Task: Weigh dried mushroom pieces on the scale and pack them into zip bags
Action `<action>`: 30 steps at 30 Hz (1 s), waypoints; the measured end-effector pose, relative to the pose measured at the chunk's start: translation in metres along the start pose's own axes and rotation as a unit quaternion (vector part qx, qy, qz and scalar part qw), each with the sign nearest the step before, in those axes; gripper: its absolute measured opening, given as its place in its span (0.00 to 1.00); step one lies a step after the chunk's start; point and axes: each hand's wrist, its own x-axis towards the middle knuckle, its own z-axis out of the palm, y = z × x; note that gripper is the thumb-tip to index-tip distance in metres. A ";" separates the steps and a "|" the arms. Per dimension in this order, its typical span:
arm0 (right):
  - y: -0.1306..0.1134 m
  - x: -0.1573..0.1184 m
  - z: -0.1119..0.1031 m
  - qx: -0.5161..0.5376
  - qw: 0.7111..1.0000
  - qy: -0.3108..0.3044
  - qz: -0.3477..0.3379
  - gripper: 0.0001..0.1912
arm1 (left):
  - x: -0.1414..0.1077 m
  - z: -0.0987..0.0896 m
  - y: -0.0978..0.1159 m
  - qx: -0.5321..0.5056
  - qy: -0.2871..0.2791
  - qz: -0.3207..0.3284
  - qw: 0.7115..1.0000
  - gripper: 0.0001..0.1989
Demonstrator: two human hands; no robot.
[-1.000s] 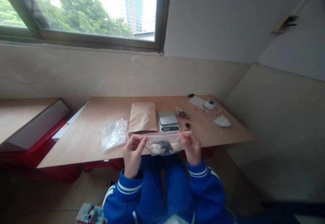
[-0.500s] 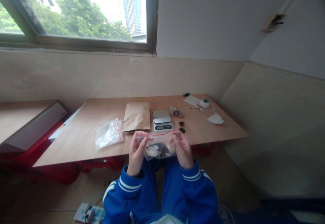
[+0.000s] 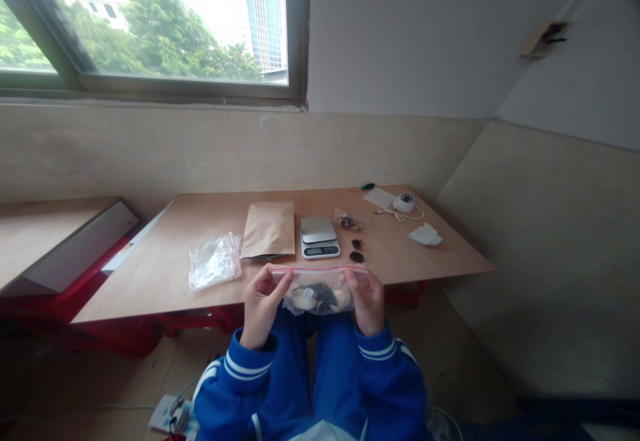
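Note:
Between my hands hangs a clear zip bag [image 3: 319, 296] with a red seal strip along its top. Dark and pale pieces and a small white packet show through its plastic. My left hand [image 3: 264, 301] pinches the top left corner, thumb on the near side. At the top right corner my right hand [image 3: 367, 297] pinches the bag in the same way. The bag is held in front of the table's near edge, above my lap. Just beyond it stands a kitchen scale [image 3: 319, 236] with a bare metal plate.
Left of the scale lie a brown paper pouch [image 3: 270, 227] and empty zip bags [image 3: 215, 262]. To its right are two dark pieces [image 3: 357, 257] and a small filled bag [image 3: 349, 219]. A white camera [image 3: 403, 203] and crumpled tissue [image 3: 425, 234] lie farther right on the table [image 3: 150, 254].
My hands have moved slightly apart and down, drawing the bag's top edge straighter. The dark piece by the scale now shows clear of the bag.

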 end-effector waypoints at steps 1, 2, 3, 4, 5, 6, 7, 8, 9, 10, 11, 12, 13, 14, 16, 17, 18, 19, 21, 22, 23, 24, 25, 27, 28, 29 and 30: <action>-0.002 0.000 -0.001 -0.011 1.000 -0.003 -0.013 0.12 | 0.000 0.001 0.001 0.003 -0.002 -0.005 1.000 0.12; -0.004 -0.001 -0.003 -0.019 1.000 -0.005 -0.025 0.12 | -0.001 0.001 0.002 0.004 -0.002 -0.008 1.000 0.12; -0.005 -0.001 -0.004 -0.025 0.999 -0.006 -0.033 0.12 | -0.001 0.002 0.002 0.004 -0.001 -0.011 1.000 0.12; -0.006 -0.002 -0.004 -0.028 0.999 -0.006 -0.037 0.12 | -0.001 0.003 0.002 0.003 0.001 -0.012 1.000 0.12; -0.007 -0.002 -0.004 -0.029 0.999 -0.005 -0.038 0.12 | -0.002 0.004 0.001 0.003 0.005 -0.012 1.000 0.12; -0.008 -0.003 -0.004 -0.029 0.999 -0.003 -0.038 0.12 | -0.002 0.005 0.000 0.003 0.009 -0.013 1.000 0.12; -0.008 -0.003 -0.004 -0.027 0.999 -0.001 -0.037 0.12 | -0.002 0.006 -0.001 0.002 0.011 -0.012 1.000 0.12; -0.008 -0.002 -0.004 -0.023 0.999 0.002 -0.036 0.12 | -0.002 0.007 -0.003 0.002 0.012 -0.010 1.000 0.12; -0.007 -0.002 -0.003 -0.017 0.999 0.004 -0.035 0.12 | -0.002 0.008 -0.004 0.000 0.013 -0.007 1.000 0.12; -0.006 -0.002 -0.003 -0.008 0.999 0.003 -0.034 0.12 | -0.002 0.009 -0.006 -0.006 0.015 -0.001 1.000 0.11; -0.005 -0.001 -0.003 0.003 1.000 0.000 -0.031 0.12 | -0.002 0.010 -0.007 -0.016 0.016 0.005 1.000 0.10; -0.004 -0.001 -0.003 0.015 1.000 -0.005 -0.026 0.12 | -0.002 0.010 -0.009 -0.030 0.015 0.010 0.999 0.10; -0.002 -0.001 -0.003 0.028 0.999 -0.010 -0.018 0.12 | -0.002 0.010 -0.011 -0.049 0.010 0.010 0.999 0.09; -0.001 -0.001 -0.003 0.040 0.999 -0.013 -0.008 0.12 | -0.003 0.010 -0.013 -0.070 0.000 0.006 0.997 0.09; 0.002 -0.001 -0.002 0.062 0.998 -0.016 0.023 0.12 | -0.003 0.010 -0.018 -0.111 -0.030 -0.015 0.993 0.09; 0.004 -0.002 -0.002 0.069 0.997 -0.019 0.038 0.13 | -0.004 0.010 -0.020 -0.126 -0.042 -0.024 0.991 0.09; 0.004 -0.002 -0.002 0.074 0.996 -0.026 0.049 0.14 | -0.004 0.009 -0.022 -0.137 -0.049 -0.029 0.989 0.10; 0.005 -0.002 -0.002 0.075 0.995 -0.035 0.056 0.15 | -0.005 0.009 -0.024 -0.144 -0.052 -0.031 0.988 0.10; 0.004 -0.002 -0.001 0.067 0.995 -0.056 0.054 0.14 | -0.006 0.008 -0.025 -0.145 -0.051 -0.028 0.988 0.08; 0.003 -0.002 0.000 0.060 0.995 -0.060 0.051 0.14 | -0.006 0.008 -0.025 -0.143 -0.051 -0.026 0.988 0.07; 0.003 -0.002 0.000 0.052 0.996 -0.058 0.051 0.13 | -0.007 0.008 -0.024 -0.139 -0.052 -0.024 0.989 0.06; 0.002 -0.002 0.000 0.043 0.996 -0.053 0.053 0.13 | -0.007 0.008 -0.023 -0.134 -0.054 -0.022 0.989 0.06; 0.000 -0.002 0.001 0.034 0.997 -0.044 0.056 0.13 | -0.007 0.008 -0.022 -0.130 -0.057 -0.019 0.990 0.05; -0.002 -0.002 0.001 0.014 0.998 -0.028 0.058 0.13 | -0.007 0.007 -0.019 -0.119 -0.066 -0.009 0.991 0.05; -0.003 -0.002 0.001 0.006 0.998 -0.024 0.057 0.14 | -0.006 0.007 -0.018 -0.114 -0.070 -0.004 0.991 0.05; -0.005 -0.002 0.001 0.001 0.998 -0.023 0.053 0.14 | -0.006 0.007 -0.017 -0.109 -0.072 0.003 0.991 0.05; -0.006 -0.002 0.001 0.000 0.999 -0.024 0.049 0.14 | -0.005 0.007 -0.016 -0.104 -0.072 0.010 0.992 0.05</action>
